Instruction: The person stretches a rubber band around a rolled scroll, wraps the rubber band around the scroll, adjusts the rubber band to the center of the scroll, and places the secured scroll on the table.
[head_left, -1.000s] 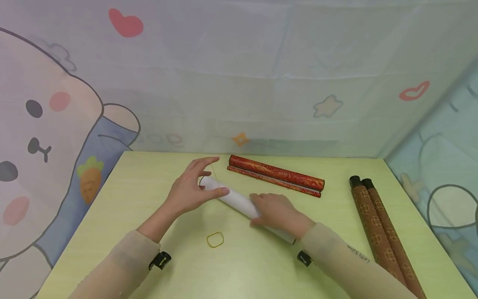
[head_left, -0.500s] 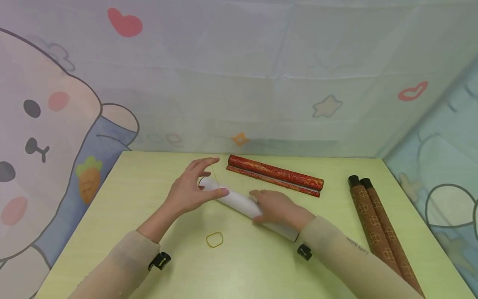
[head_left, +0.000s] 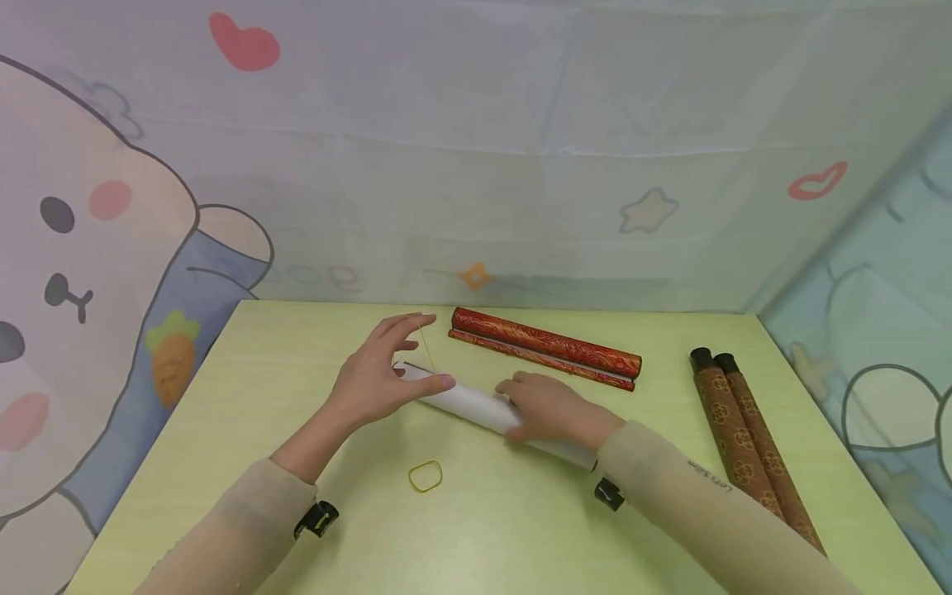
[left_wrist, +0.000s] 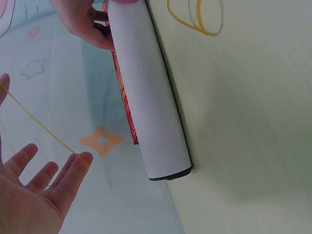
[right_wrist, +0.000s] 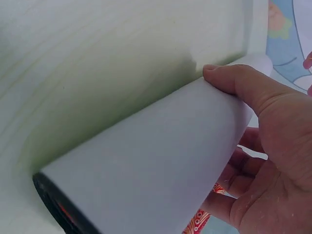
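My left hand (head_left: 379, 372) is spread, with a thin yellow rubber band (left_wrist: 44, 127) stretched between its thumb and fingertips. Just beyond and below it lies the left end of a white paper roll (head_left: 472, 405), slanting down to the right. My right hand (head_left: 558, 409) grips this roll past its middle, thumb on the near side and fingers on the far side. In the right wrist view, the end of the roll has a black edge and some red-orange inside. A second yellow rubber band (head_left: 426, 477) lies on the table nearer to me.
A red and gold patterned roll (head_left: 546, 339) lies behind the white one. On the right, two brown patterned rolls (head_left: 744, 446) with black ends lie side by side. A printed cloth (head_left: 476, 149) hangs along the table's back edge.
My right hand has moved slightly away from me with the white roll, whose right end has swung a little away and to the right. The left hand keeps its place.
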The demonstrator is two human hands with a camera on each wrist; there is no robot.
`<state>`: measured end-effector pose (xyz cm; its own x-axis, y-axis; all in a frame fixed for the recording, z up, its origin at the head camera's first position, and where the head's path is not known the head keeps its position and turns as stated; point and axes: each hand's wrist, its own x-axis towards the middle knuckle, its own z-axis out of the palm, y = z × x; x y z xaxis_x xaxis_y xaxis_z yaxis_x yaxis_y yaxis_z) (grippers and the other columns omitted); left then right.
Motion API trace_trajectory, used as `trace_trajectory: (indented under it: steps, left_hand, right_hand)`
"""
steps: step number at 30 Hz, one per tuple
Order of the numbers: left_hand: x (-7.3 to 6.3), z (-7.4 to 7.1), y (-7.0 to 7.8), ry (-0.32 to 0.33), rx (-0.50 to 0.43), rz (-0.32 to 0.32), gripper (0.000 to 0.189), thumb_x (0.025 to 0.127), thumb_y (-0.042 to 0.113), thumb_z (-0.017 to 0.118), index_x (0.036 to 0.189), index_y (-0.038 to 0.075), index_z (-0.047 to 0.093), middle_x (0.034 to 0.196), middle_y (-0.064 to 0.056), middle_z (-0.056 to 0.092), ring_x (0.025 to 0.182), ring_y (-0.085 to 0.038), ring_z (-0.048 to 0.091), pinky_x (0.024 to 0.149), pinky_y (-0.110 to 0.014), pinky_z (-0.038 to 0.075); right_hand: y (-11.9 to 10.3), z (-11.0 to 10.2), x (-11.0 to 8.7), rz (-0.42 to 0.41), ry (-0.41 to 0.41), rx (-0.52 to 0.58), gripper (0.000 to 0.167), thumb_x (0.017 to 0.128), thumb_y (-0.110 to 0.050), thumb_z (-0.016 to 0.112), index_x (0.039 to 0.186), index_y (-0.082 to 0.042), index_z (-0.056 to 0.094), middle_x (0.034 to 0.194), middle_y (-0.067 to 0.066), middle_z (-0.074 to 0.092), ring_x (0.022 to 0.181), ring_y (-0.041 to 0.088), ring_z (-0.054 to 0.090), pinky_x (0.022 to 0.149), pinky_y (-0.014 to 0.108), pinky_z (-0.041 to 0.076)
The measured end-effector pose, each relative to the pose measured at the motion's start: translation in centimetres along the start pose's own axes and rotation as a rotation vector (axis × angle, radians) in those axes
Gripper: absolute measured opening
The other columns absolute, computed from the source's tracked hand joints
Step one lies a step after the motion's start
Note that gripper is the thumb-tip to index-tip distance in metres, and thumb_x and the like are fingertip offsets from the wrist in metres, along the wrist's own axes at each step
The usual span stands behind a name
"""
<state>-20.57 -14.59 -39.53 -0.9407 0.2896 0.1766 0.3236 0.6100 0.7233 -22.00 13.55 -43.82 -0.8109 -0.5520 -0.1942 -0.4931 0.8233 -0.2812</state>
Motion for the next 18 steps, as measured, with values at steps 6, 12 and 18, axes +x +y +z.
trace_trajectory:
  steps: [6, 12, 18]
  left_hand:
    - [-0.1, -0.1, -0.2, 0.001, 0.001, 0.008, 0.089, 0.084, 0.053, 0.090, 0.159, 0.031, 0.049, 0.162, 0.004, 0.044, 0.133, -0.024, 0.065, 0.097, -0.042, 0.061]
    - [-0.1, -0.1, -0.2, -0.002, -0.009, 0.004, 0.088, 0.084, 0.053, 0.089, 0.159, 0.033, 0.050, 0.161, 0.006, 0.044, 0.134, -0.024, 0.065, 0.093, -0.040, 0.062]
    - [-0.1, 0.0, -0.2, -0.004, -0.011, 0.005, 0.086, 0.084, 0.054, 0.089, 0.158, 0.035, 0.050, 0.162, 0.006, 0.044, 0.134, -0.024, 0.064, 0.093, -0.040, 0.062]
  right_hand:
    - [0.3, -0.2, 0.1, -0.025, 0.007, -0.043, 0.056, 0.088, -0.028, 0.090, 0.134, -0.006, 0.069, 0.112, 0.007, 0.066, 0.094, 0.020, 0.062, 0.089, 0.043, 0.057]
    - [0.7, -0.4, 0.1, -0.058, 0.034, -0.095, 0.050, 0.086, -0.027, 0.090, 0.128, -0.008, 0.071, 0.108, 0.006, 0.066, 0.092, 0.019, 0.061, 0.086, 0.042, 0.057]
    - [1.1, -0.7, 0.1, -0.066, 0.056, -0.135, 0.048, 0.086, -0.027, 0.091, 0.127, -0.011, 0.072, 0.110, 0.005, 0.065, 0.093, 0.020, 0.062, 0.084, 0.042, 0.058]
